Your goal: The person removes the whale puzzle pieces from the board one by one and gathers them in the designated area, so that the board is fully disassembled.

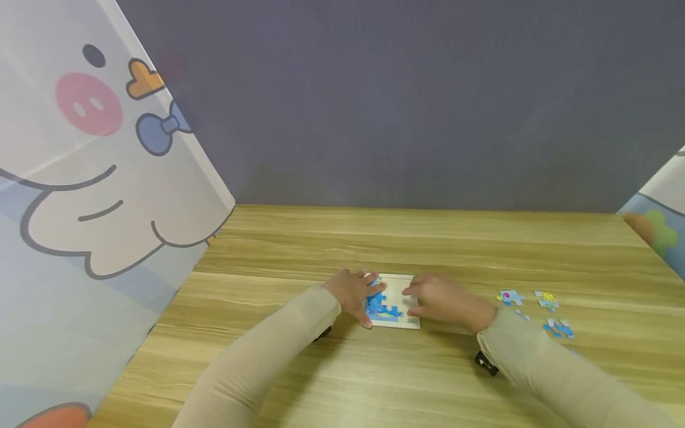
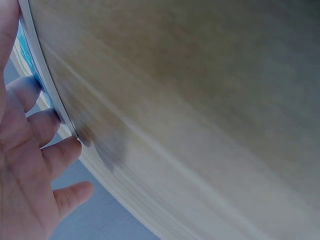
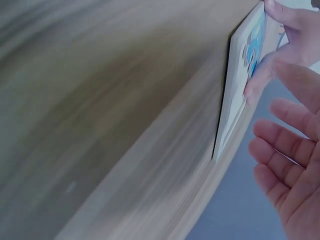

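Observation:
A small puzzle board (image 1: 397,291) with a pale frame lies on the table. Joined blue puzzle pieces (image 1: 379,309) fill its left and lower left part, while bare board shows on the right. My left hand (image 1: 353,293) rests across the left edge with its fingers spread over the blue pieces; in the left wrist view the fingers (image 2: 47,125) reach over the frame. Above the right edge of the board is my right hand (image 1: 445,302). Its fingers (image 3: 280,140) look loosely bent in the right wrist view, and no piece shows between them.
To the right lie loose puzzle pieces: one with a pink swirl (image 1: 511,297), one with a yellow sun (image 1: 547,298) and a blue-and-white one (image 1: 559,328), with others partly behind the right sleeve. A grey panel (image 1: 417,119) stands behind the wooden table (image 1: 289,244).

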Motion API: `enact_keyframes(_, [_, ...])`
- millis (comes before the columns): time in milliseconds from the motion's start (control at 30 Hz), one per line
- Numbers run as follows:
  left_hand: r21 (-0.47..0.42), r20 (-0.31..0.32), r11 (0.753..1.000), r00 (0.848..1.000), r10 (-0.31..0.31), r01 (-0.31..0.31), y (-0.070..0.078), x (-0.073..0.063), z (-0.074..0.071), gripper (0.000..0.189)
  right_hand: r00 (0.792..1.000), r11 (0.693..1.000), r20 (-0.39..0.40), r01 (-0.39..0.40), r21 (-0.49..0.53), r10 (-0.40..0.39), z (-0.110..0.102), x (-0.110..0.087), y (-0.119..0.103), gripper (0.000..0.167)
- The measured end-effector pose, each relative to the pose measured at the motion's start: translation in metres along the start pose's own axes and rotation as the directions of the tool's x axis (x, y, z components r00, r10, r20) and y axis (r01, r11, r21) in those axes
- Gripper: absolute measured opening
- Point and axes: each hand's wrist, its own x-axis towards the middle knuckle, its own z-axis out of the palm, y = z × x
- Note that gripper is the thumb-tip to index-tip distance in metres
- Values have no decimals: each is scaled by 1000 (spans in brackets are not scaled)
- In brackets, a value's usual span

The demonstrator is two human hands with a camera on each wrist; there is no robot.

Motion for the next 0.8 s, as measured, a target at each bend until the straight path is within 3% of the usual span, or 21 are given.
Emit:
enact_keyframes(267, [29, 4, 1000, 1000, 1, -1, 1, 0, 0, 97, 995, 997, 62, 80, -20, -79, 8, 15, -6, 19])
enact_keyframes(600, [37, 5, 999, 1000, -2, 2, 1, 1, -1, 97, 984, 988, 166, 83, -128, -61, 10, 26, -13, 20])
enact_keyframes(800, [19, 9, 1000, 1000, -1, 1, -1, 4, 1, 98, 975, 992, 221, 38, -122, -10, 9, 28, -17, 19])
